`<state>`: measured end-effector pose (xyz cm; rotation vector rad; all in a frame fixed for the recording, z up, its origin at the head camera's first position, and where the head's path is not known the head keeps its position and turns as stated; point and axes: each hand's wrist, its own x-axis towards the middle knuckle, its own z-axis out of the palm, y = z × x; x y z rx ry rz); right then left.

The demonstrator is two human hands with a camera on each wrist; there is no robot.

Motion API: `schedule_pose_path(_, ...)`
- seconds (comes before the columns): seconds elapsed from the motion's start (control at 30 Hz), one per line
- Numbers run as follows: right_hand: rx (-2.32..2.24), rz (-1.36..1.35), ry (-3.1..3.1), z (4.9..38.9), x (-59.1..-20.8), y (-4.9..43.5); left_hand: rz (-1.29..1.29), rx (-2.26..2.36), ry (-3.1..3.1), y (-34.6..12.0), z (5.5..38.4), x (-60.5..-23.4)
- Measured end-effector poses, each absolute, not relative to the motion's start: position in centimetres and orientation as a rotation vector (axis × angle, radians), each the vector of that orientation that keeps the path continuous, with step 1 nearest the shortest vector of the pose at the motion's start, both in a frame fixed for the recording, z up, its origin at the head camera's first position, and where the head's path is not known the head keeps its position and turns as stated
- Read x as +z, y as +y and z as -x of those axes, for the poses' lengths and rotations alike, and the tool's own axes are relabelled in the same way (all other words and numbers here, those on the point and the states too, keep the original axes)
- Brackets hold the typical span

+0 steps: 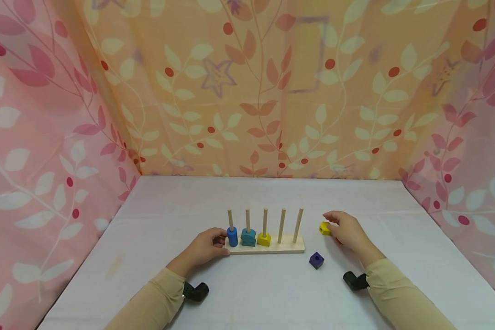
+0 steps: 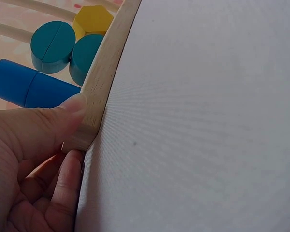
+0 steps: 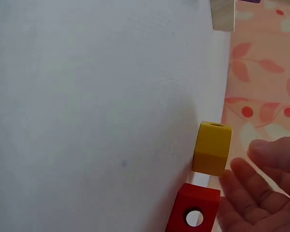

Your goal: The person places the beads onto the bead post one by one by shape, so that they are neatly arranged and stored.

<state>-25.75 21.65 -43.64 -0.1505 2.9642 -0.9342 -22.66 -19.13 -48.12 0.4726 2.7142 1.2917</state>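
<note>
A wooden peg stand (image 1: 268,249) with several upright pegs lies on the table. Blue cylinders (image 2: 26,86) sit on its leftmost peg, teal rounded blocks (image 1: 248,237) on the second and a yellow block (image 1: 264,239) on the middle one. My left hand (image 1: 206,246) pinches the stand's left end between thumb and fingers. To the right of the stand, my right hand (image 1: 348,233) is beside a loose yellow block (image 3: 212,148), its fingers relaxed and not closed round it. A red block with a hole (image 3: 195,208) is near those fingers, mostly hidden in the head view.
A purple block (image 1: 316,260) lies in front of the stand's right end. White cloth covers the table (image 1: 268,293). Patterned fabric (image 1: 255,91) hangs at the back and both sides. A dark device (image 1: 356,281) sits at each wrist.
</note>
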Motion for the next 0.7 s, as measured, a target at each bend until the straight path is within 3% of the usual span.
schedule_pose_path(0.7,-0.779,0.205,2.873,26.25,-44.36,21.59,-0.464,1.269,2.726,-19.23,22.69,-48.11)
